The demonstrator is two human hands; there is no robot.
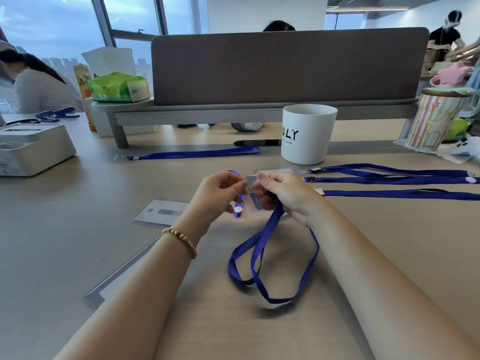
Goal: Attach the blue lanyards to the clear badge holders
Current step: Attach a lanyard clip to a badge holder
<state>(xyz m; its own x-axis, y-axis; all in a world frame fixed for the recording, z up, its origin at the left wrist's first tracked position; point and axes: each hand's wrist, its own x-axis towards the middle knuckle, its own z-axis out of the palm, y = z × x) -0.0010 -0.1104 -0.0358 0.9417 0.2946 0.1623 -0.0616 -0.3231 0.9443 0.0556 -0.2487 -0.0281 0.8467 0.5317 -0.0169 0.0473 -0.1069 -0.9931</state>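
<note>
Trailing nearest of all, below the white cup (307,133) and toward the viewer, as a limp loop on the desk (78,229): the blue lanyard (259,255), rising to the raised hands. Likely handling as light, soft ribbon, sliding and twisting freely, so best taken near its clip end rather than along the slack. Hovering just in front of the cup, between the two hands: a clear badge holder (255,201), thin and flexible by the look of it, probably slippery, best pinched at its top edge beside the slot. Pinching narrowly at that top edge with thumb and forefinger: the left hand (220,193), also keeping a short blue strap end curled under its fingers. Closing round the ribbon and the holder's other side, fingers curled tight: the right hand (283,193); clip itself hidden, so engagement impossible to confirm. Lying right of the cup: more lanyards (389,178). Resting left of the hands, well in front of the cup: another badge holder (161,211).
</note>
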